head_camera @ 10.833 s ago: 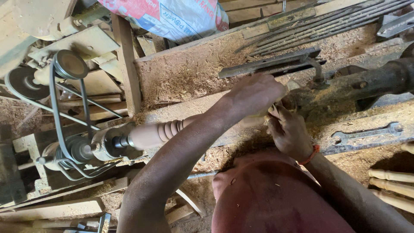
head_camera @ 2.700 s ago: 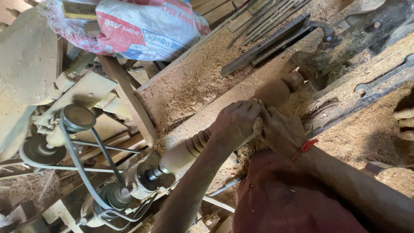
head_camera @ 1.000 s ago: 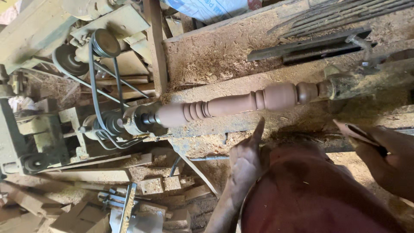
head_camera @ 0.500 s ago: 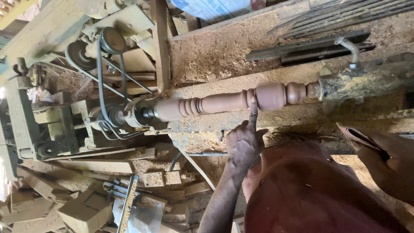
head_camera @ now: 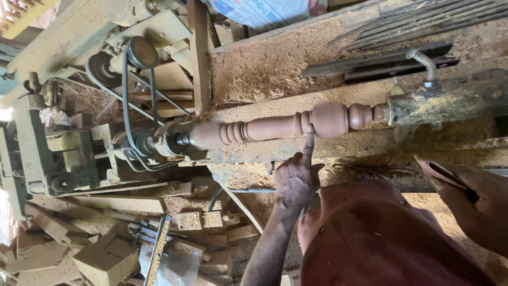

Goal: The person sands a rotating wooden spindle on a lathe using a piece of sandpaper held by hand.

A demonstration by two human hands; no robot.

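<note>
A turned brown wooden spindle with beads and rings is mounted across a lathe, between the drive head on the left and the tailstock on the right. My left hand is below it, index finger stretched up and touching the spindle beside its thick block. My right hand is at the right edge, away from the lathe, closed on a folded brown piece of sandpaper.
Belts and pulleys stand at upper left. Sawdust covers the wooden lathe bed. A flat metal tool rest and several long chisels lie behind. Wood offcuts are piled on the floor, lower left. A printed sack lies at the top.
Both hands left the spindle, where they had pressed around it. My left index finger then rose and touched the spindle; in the last half second it slid down a little.
</note>
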